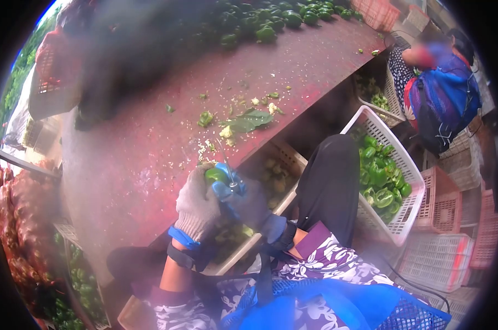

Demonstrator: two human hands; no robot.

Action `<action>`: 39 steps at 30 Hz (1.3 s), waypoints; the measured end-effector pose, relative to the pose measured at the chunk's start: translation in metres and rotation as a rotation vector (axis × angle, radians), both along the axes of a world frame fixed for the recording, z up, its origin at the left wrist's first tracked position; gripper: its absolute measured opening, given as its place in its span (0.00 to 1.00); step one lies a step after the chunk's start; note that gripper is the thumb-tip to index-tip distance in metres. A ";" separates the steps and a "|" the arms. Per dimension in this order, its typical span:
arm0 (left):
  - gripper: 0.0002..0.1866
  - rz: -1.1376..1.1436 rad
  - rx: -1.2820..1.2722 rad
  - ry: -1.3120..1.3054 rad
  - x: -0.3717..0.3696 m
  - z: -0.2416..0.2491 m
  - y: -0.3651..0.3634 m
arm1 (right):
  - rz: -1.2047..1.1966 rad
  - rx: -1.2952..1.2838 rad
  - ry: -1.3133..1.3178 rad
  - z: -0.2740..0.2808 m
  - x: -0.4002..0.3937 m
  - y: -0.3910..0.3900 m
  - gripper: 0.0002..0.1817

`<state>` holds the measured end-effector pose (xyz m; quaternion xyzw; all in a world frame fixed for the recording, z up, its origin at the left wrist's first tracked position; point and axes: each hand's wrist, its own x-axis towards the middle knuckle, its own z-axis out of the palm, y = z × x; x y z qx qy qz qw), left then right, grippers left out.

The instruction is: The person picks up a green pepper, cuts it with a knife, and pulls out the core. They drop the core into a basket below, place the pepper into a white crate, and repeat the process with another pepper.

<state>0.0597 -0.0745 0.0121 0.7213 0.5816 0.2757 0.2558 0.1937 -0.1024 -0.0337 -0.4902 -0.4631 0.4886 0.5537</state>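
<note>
My left hand (196, 198), in a pale knit glove, is closed around a green pepper (216, 176) just above the near edge of the table. Against the pepper's right side is my right hand (248, 202), in a blue-and-grey glove with its fingers curled. It grips a slim metal tool (231, 168) that points up and away; its exact kind is hard to make out. Beyond both hands, a green leaf (252, 120), pepper scraps (205, 119) and pale seed cores (226, 132) lie scattered on the table.
The reddish table (150, 159) carries a heap of whole green peppers (265, 34) at its far side. A white crate (411, 203) of cut peppers stands by my right leg. Below my hands is a scrap crate (243, 247). Another person (444, 93) sits at the right.
</note>
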 end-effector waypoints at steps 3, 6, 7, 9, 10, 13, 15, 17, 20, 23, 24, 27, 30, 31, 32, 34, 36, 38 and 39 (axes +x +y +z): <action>0.19 -0.028 0.057 0.098 0.001 0.000 -0.005 | 0.108 -0.124 0.247 0.001 0.004 0.002 0.15; 0.19 -0.047 0.102 0.096 0.002 -0.001 -0.006 | 0.093 -0.118 0.224 0.005 0.006 -0.001 0.14; 0.19 -0.051 0.128 0.077 0.002 -0.003 -0.006 | 0.070 -0.091 0.200 0.007 0.006 0.000 0.14; 0.18 -0.031 0.109 0.033 0.002 -0.004 -0.005 | 0.028 -0.037 0.160 0.011 0.004 0.000 0.14; 0.17 -0.022 0.100 0.016 0.000 -0.003 -0.004 | 0.042 -0.080 0.157 0.011 0.004 0.000 0.14; 0.16 0.011 -0.081 -0.092 -0.006 -0.005 -0.003 | 0.070 -0.158 0.113 0.015 0.008 0.002 0.14; 0.16 0.012 -0.168 0.047 -0.006 0.007 -0.005 | 0.083 -0.152 0.040 0.021 0.008 0.001 0.14; 0.16 -0.021 -0.227 0.183 -0.008 0.011 -0.003 | 0.083 -0.135 -0.004 0.012 0.007 0.001 0.15; 0.16 -0.099 -0.233 0.275 -0.015 0.006 -0.002 | 0.091 -0.012 -0.142 0.009 0.009 0.001 0.15; 0.15 -0.140 -0.180 0.195 -0.018 0.008 -0.006 | 0.145 0.082 -0.164 0.004 0.011 0.002 0.14; 0.13 -0.162 -0.165 0.175 -0.017 0.011 -0.005 | 0.166 0.097 -0.147 0.005 0.013 0.004 0.14; 0.13 -0.185 -0.156 0.129 -0.018 0.013 -0.008 | 0.349 -0.116 0.107 0.026 0.025 0.008 0.14; 0.15 -0.191 -0.313 0.039 -0.016 0.034 -0.016 | 0.419 -0.252 0.078 0.027 0.033 0.011 0.13; 0.15 -0.194 -0.391 0.000 -0.015 0.041 -0.018 | 0.439 -0.208 0.074 0.024 0.035 0.012 0.12; 0.15 -0.212 -0.390 -0.056 -0.017 0.041 -0.021 | 0.458 -0.163 0.071 0.019 0.037 0.013 0.11; 0.15 -0.248 -0.388 -0.164 -0.024 0.040 -0.027 | 0.491 -0.131 0.180 0.014 0.038 0.015 0.13; 0.13 -0.136 -0.508 -0.600 -0.024 0.036 -0.034 | 0.521 -0.148 0.396 0.016 0.040 0.018 0.15; 0.12 -0.027 -0.507 -0.879 -0.021 0.033 -0.037 | 0.433 -0.266 0.595 0.016 0.037 0.018 0.19; 0.12 0.024 -0.448 -0.938 -0.020 0.032 -0.036 | 0.389 -0.322 0.697 0.017 0.035 0.018 0.21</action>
